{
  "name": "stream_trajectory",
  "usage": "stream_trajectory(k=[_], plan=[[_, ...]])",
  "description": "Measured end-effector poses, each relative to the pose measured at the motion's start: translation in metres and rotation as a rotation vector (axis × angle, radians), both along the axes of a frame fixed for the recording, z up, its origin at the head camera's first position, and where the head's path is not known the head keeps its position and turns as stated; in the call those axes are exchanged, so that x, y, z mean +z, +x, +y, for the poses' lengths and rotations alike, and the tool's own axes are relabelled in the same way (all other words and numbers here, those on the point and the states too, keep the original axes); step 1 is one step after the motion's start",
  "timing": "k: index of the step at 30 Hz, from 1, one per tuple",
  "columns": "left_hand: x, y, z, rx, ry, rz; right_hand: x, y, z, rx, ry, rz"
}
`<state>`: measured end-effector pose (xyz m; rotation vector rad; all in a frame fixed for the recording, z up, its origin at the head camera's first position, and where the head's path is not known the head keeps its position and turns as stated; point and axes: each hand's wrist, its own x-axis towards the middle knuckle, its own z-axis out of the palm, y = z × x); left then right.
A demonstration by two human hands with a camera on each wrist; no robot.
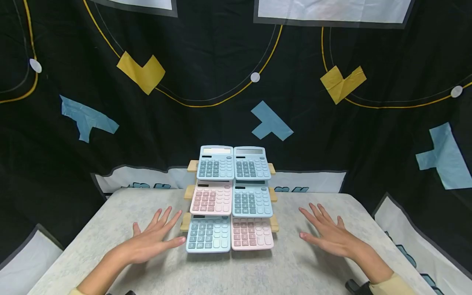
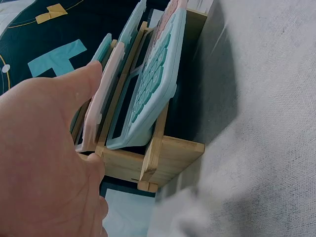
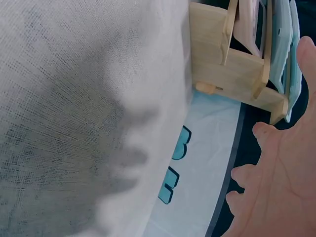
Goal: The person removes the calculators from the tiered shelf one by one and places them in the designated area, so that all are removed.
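Observation:
A tiered wooden rack (image 3: pixel 212 64) holds several calculators in two columns, three tiers high. The top tier has two blue calculators (image 1: pixel 216 163). In the middle tier a pink calculator (image 1: pixel 212 198) stands left of a blue one (image 1: pixel 252 199). The bottom tier has a blue calculator (image 1: pixel 208 234) on the left and a pink one (image 1: pixel 252 234) on the right. My left hand (image 1: pixel 153 241) is spread, palm down, beside the rack, its thumb near the bottom-left calculator. To the right of the rack, apart from it, hovers my right hand (image 1: pixel 328 233) with fingers spread. Both hands hold nothing.
The rack stands on a pale grey table (image 1: pixel 162 274). Behind it hangs a black cloth (image 1: pixel 206 127) with blue tape (image 1: pixel 272 121) and yellow tape (image 1: pixel 143 73) stuck on it. A white printed band (image 1: pixel 309 181) runs along the table's back edge.

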<state>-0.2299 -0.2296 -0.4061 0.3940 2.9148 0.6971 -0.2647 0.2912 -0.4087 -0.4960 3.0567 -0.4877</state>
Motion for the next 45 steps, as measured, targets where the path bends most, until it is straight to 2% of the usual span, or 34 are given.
stream_trajectory(k=[7,11,14,17,19,22,26,29,33,36,45], plan=[[0.001,-0.003,0.001,0.005,-0.005,0.007,0.003,0.001,-0.002,0.003,0.014,0.009],[0.000,-0.005,0.001,0.016,0.010,0.018,0.002,-0.001,-0.005,-0.015,0.054,0.100],[-0.002,-0.008,0.000,0.005,0.080,0.011,-0.001,-0.004,-0.007,-0.040,0.038,0.188],[-0.007,-0.013,-0.002,0.014,0.213,-0.028,-0.003,-0.005,-0.008,-0.061,-0.023,0.221],[-0.012,-0.017,-0.001,0.047,0.306,-0.044,-0.003,-0.005,-0.010,-0.075,-0.053,0.219],[-0.019,-0.023,0.004,0.127,0.404,-0.026,0.000,-0.005,-0.012,-0.097,-0.096,0.197],[-0.025,-0.031,0.012,0.238,0.518,-0.009,0.004,-0.007,-0.016,-0.105,-0.225,0.155],[-0.030,-0.036,0.016,0.303,0.616,-0.044,0.006,-0.009,-0.020,-0.094,-0.307,0.138],[-0.036,-0.044,0.020,0.334,0.699,-0.092,0.008,-0.012,-0.025,-0.079,-0.346,0.132],[-0.040,-0.049,0.025,0.335,0.719,-0.108,0.008,-0.014,-0.028,-0.076,-0.378,0.125],[-0.048,-0.052,0.038,0.349,0.783,-0.099,0.007,-0.019,-0.036,-0.115,-0.524,0.045]])
